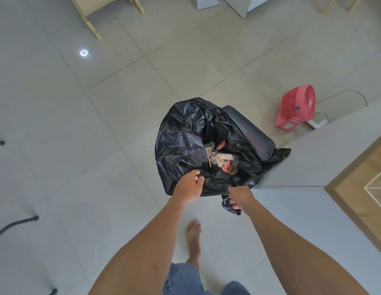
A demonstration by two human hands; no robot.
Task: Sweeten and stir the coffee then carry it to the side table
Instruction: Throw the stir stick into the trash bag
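No coffee cup, spoon or sugar is in view. I stand over a bin lined with a black bag (185,141), with wrappers and scraps (220,158) lying at its bottom. My left hand (188,186) hovers over the bag's near rim, fingers loosely bent, and I see nothing in it. My right hand (240,198) pinches a loose flap of the bag at the near right edge. The bin's dark lid (249,130) stands open behind the bag.
A grey counter wall (323,156) with a wooden top (366,209) runs along the right, touching the bin. A red fan (296,107) with cables sits on the tiled floor beyond. Wooden chair legs (91,26) are far left, black furniture legs (17,223) at the left edge. My bare foot (193,241) is below the bin.
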